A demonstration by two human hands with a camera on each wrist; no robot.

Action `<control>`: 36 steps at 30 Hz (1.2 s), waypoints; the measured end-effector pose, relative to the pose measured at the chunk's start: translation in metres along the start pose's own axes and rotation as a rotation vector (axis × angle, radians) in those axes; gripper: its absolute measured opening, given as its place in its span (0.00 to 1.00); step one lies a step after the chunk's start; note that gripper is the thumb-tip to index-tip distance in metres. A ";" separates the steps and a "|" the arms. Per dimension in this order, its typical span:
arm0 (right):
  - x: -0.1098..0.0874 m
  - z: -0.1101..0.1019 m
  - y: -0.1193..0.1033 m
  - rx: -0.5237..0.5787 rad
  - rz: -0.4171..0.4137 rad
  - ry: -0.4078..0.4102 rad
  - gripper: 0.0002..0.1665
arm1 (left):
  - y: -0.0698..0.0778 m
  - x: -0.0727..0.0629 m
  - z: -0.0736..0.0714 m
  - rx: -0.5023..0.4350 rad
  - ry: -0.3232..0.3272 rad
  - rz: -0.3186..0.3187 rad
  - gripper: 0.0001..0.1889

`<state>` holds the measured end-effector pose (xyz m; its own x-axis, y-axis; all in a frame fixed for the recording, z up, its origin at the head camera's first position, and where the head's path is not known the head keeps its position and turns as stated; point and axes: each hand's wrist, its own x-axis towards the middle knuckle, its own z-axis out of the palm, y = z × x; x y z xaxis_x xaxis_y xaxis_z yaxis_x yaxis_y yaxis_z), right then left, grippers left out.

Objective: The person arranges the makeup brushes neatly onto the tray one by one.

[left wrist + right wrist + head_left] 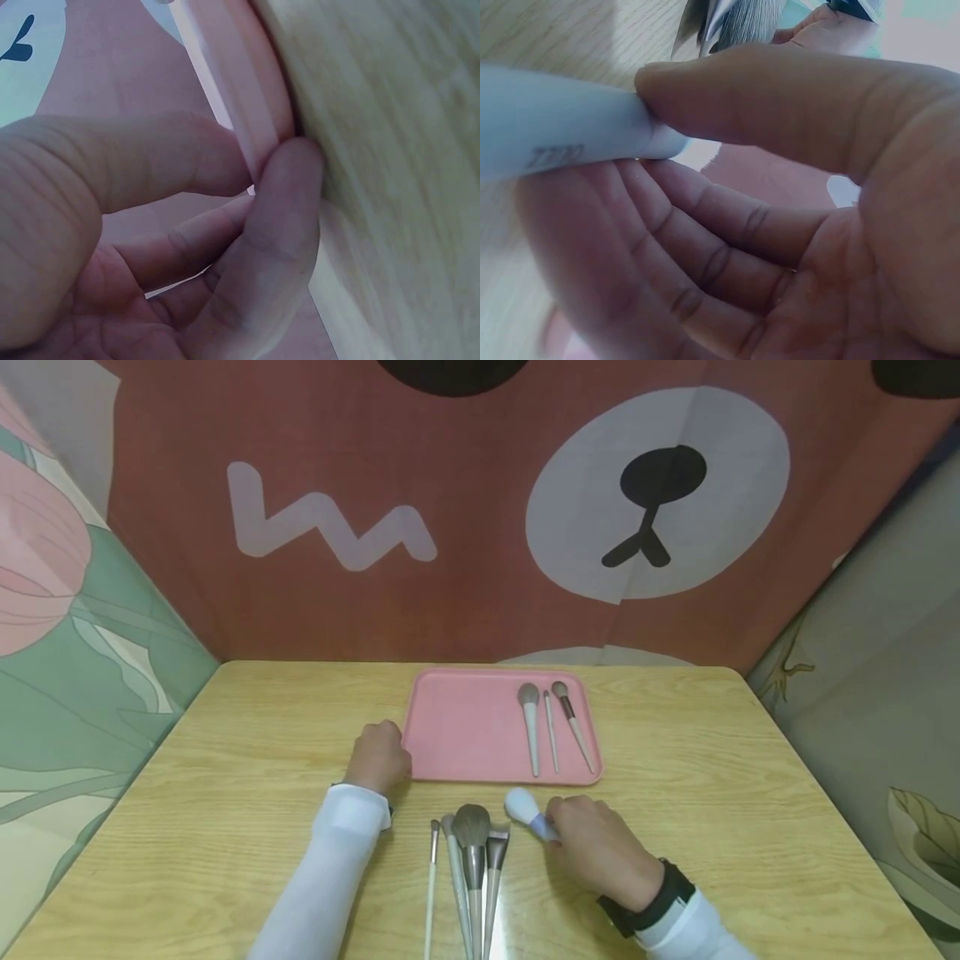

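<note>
White-bristled, pale-blue makeup brush [529,814]: pinched in right hand [602,847], on near side of pink rectangular plastic tray [465,727]. Likely light, with stiff, perhaps slippery handle [562,124] and soft bristles. Hold at handle, clear of bristles. Left hand [377,757] pinches tray's left rim.

Head view: held brush [528,814] has most of its handle hidden by the right hand [603,852]. Four loose brushes [474,864] run off the bottom edge, handle ends cut. Left hand [377,758] hides its own fingertips at the tray [461,727]. Tabletop [187,860] cut off at bottom too. Left wrist: just a strip of tray rim in frame. Right wrist: handle cut at left edge, lettering [555,155] blurred, bristles partly covered.
</note>
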<state>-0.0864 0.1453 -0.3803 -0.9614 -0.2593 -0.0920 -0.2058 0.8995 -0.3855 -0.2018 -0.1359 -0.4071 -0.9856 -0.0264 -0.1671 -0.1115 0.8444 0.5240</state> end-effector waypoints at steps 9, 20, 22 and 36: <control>0.002 0.000 -0.002 0.007 -0.012 0.015 0.10 | 0.001 0.000 -0.002 -0.009 0.000 -0.015 0.04; 0.004 0.001 -0.004 0.022 -0.021 0.016 0.09 | 0.000 0.000 -0.003 -0.031 -0.019 -0.018 0.07; 0.004 0.002 -0.004 0.022 -0.027 0.023 0.09 | 0.001 0.000 -0.003 -0.028 -0.018 -0.015 0.06; 0.021 -0.006 -0.011 0.080 -0.023 0.047 0.06 | 0.002 0.000 -0.002 -0.014 -0.013 -0.013 0.04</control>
<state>-0.1056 0.1325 -0.3724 -0.9646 -0.2606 -0.0395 -0.2140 0.8619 -0.4596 -0.2020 -0.1348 -0.4045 -0.9822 -0.0305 -0.1851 -0.1265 0.8362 0.5337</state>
